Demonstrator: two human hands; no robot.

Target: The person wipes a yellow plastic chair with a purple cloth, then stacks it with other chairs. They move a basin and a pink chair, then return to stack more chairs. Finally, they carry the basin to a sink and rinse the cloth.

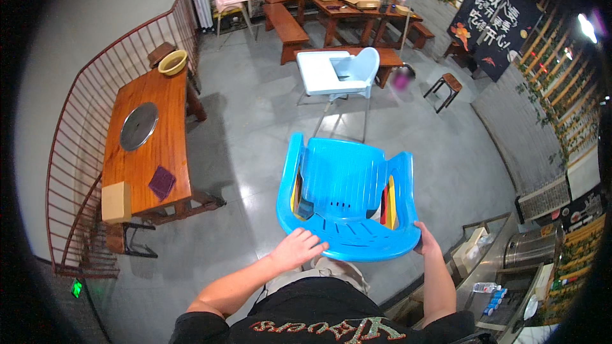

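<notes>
In front of my body is a blue plastic armchair point(344, 175), its slotted backrest nearest me and its seat beyond. My left hand point(298, 248) curls its fingers over the left part of the backrest's rim. At the right side of the same rim, my right hand point(427, 240) grips the edge, with some fingers hidden behind it. Yellow, red and dark strips show through the gaps under the armrests. The chair's legs are out of sight, so I cannot tell whether it touches the floor.
Just beyond stands a light blue high chair point(328, 73). On the left is a wooden table point(162, 153) with a round metal plate, a purple cloth and a yellow basin point(173, 62). A stool point(444, 91) stands right. A metal counter point(510, 274) holding bottles is near my right arm.
</notes>
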